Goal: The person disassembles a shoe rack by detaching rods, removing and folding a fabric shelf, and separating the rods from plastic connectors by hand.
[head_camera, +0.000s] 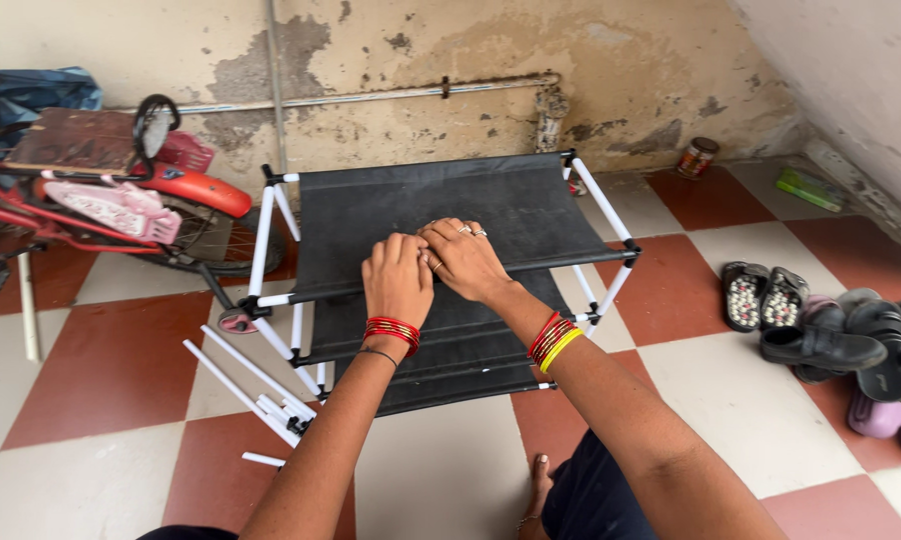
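A shoe rack [591, 200] of white tubes and black fabric shelves stands on the chequered floor in front of me. Both hands rest on the near edge of its top black fabric shelf [411, 205]. My left hand [397, 280] is curled into a fist on that edge, with red bangles at the wrist. Pressed beside it, my right hand [463, 260] lies flatter, fingers bent over the fabric, with rings and red and yellow bangles. The two hands touch each other. Whether either one pinches the fabric is hidden.
Loose white tubes [246, 385] lie on the floor at the rack's left. A red child's bicycle [121, 205] leans by the wall at left. Several sandals and shoes [821, 335] sit at right. A small tin [698, 157] and a green box [809, 188] stand near the back corner.
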